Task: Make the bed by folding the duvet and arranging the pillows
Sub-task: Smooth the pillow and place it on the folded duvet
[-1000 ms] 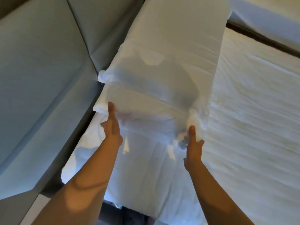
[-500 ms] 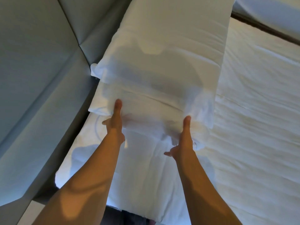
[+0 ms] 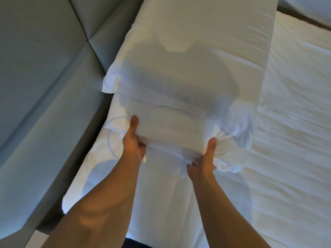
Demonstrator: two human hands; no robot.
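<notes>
Two white pillows are stacked along the head of the bed. The upper pillow (image 3: 206,56) lies on the lower pillow (image 3: 172,126). My left hand (image 3: 133,140) grips the near end of the lower pillow, thumb on top and fingers underneath. My right hand (image 3: 206,158) pinches the same end at its right corner, where the pillowcase bunches into creases. Both pillows rest on the white sheet (image 3: 290,140) of the mattress. A third white pillow (image 3: 161,203) lies nearer to me, under my forearms. No duvet is recognisable in view.
A grey padded headboard (image 3: 44,77) with seams runs along the left, close to the pillows. A dark gap (image 3: 304,20) at the top right separates this mattress from another white bed surface (image 3: 315,8). A dark strip of floor shows at the bottom edge.
Both hands went from lying flat with straight fingers against the pillow end to closing around it. The right hand shifted left and bunched the pillowcase corner.
</notes>
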